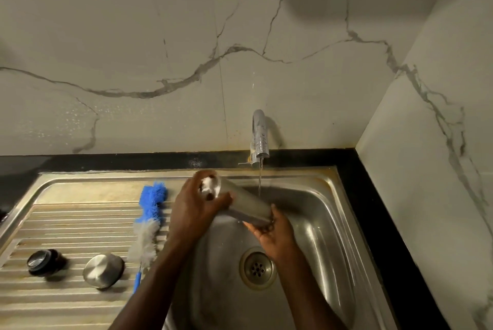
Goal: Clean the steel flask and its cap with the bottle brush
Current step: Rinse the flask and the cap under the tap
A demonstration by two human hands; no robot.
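Observation:
I hold the steel flask [245, 202] tilted, almost on its side, over the sink basin [314, 223]. My left hand [194, 209] grips its upper end at the left. My right hand [274, 236] cups its lower end at the right. The bottle brush [148, 219], with blue and white bristles and a blue handle, lies on the ribbed drainboard [66, 225] just left of my left arm. A steel cap [102, 271] and a black inner stopper [44, 263] rest on the drainboard further left.
The tap [259, 137] at the back runs a thin stream of water into the basin, just behind the flask. The drain [257, 268] sits below my right hand. A black counter edge [373, 209] and marble walls enclose the sink at the back and right.

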